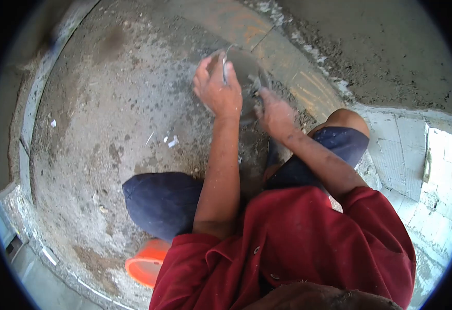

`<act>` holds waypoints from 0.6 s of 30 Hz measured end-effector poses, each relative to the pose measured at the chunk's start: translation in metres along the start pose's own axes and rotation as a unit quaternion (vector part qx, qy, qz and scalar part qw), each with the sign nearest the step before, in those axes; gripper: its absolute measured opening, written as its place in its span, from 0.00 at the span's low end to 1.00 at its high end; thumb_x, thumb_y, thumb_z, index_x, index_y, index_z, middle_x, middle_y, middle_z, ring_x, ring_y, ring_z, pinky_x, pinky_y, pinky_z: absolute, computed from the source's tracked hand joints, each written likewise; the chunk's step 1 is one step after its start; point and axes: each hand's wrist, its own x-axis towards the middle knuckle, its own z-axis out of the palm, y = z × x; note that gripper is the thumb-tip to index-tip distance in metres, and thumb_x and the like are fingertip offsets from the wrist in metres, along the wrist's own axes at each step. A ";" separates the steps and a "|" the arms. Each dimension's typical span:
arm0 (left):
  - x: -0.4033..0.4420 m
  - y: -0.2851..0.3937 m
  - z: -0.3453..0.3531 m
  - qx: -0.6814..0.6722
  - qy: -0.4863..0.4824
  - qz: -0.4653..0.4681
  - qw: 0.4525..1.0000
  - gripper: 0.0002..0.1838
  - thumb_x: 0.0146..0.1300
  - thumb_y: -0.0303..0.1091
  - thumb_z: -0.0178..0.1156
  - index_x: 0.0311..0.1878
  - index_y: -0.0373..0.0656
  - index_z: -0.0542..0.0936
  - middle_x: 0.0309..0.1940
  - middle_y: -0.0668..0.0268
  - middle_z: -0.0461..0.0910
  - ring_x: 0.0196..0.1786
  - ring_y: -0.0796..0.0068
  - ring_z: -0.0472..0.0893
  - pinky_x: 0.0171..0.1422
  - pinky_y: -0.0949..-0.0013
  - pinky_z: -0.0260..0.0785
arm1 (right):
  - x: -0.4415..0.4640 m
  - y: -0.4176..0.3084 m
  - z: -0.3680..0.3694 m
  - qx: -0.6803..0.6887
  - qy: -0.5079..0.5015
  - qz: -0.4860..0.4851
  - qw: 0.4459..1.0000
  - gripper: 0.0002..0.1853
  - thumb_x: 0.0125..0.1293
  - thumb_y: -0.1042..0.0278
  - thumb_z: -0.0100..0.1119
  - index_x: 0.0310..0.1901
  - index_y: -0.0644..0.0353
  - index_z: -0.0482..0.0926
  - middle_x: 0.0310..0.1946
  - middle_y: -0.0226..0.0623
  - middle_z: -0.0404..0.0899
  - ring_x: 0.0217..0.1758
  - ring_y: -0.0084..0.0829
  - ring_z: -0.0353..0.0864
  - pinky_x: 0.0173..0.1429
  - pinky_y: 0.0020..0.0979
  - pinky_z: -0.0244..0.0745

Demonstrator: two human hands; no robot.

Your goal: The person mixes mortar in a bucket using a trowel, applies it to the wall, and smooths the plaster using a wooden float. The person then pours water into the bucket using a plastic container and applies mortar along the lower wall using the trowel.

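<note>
A thin metal rod (225, 75) is pinched between the thumb and fingers of the left hand (218, 90), well ahead and to the right of the orange bucket (139, 256). Farther to the right of that bucket, a small dark object (257, 94) is gripped by the bent fingers of the right hand (279, 111); it is too blurred to be identified. White scraps (172, 141) are scattered on the stained floor (91, 129) ahead of the bucket, and a red sleeve (184, 263) is seen just to its right.
</note>
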 end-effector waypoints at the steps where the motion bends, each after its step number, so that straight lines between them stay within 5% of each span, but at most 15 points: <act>1: 0.000 -0.003 0.003 -0.012 -0.005 -0.012 1.000 0.16 0.70 0.42 0.64 0.55 0.48 0.90 0.60 0.60 0.79 0.58 0.53 0.78 0.65 0.53 0.71 | -0.006 -0.006 -0.014 -0.015 -0.026 -0.019 0.999 0.22 0.67 0.63 0.66 0.60 0.56 0.74 0.49 0.49 0.82 0.53 0.56 0.84 0.55 0.52 0.81; 7: 0.006 -0.063 0.014 0.003 0.030 -0.180 0.983 0.24 0.75 0.48 0.58 0.60 0.38 0.86 0.58 0.44 0.81 0.61 0.44 0.79 0.68 0.47 0.69 | 0.030 0.010 -0.065 -0.197 -0.055 -0.077 0.976 0.19 0.64 0.67 0.67 0.56 0.54 0.79 0.49 0.43 0.83 0.53 0.45 0.87 0.53 0.48 0.82; 10: 0.007 -0.081 0.012 -0.120 -0.134 -0.302 0.936 0.30 0.78 0.54 0.56 0.60 0.32 0.84 0.57 0.42 0.84 0.58 0.44 0.83 0.67 0.50 0.71 | 0.056 0.002 -0.060 -0.254 -0.046 -0.138 0.956 0.17 0.64 0.67 0.66 0.55 0.52 0.81 0.49 0.43 0.84 0.53 0.42 0.88 0.53 0.46 0.81; 13: 0.018 -0.077 0.005 -0.236 -0.145 -0.332 0.902 0.37 0.79 0.60 0.53 0.55 0.27 0.85 0.49 0.44 0.87 0.52 0.56 0.85 0.63 0.57 0.75 | 0.062 -0.011 -0.051 -0.254 -0.085 -0.213 0.940 0.14 0.65 0.66 0.64 0.53 0.52 0.83 0.46 0.42 0.86 0.51 0.42 0.89 0.53 0.46 0.82; 18: 0.015 -0.073 0.018 -0.331 -0.060 -0.425 0.840 0.38 0.79 0.61 0.53 0.52 0.23 0.85 0.50 0.48 0.86 0.51 0.59 0.84 0.63 0.58 0.75 | 0.054 0.002 -0.097 -0.208 -0.112 -0.220 0.946 0.13 0.67 0.65 0.61 0.52 0.52 0.85 0.41 0.43 0.89 0.50 0.44 0.90 0.52 0.47 0.85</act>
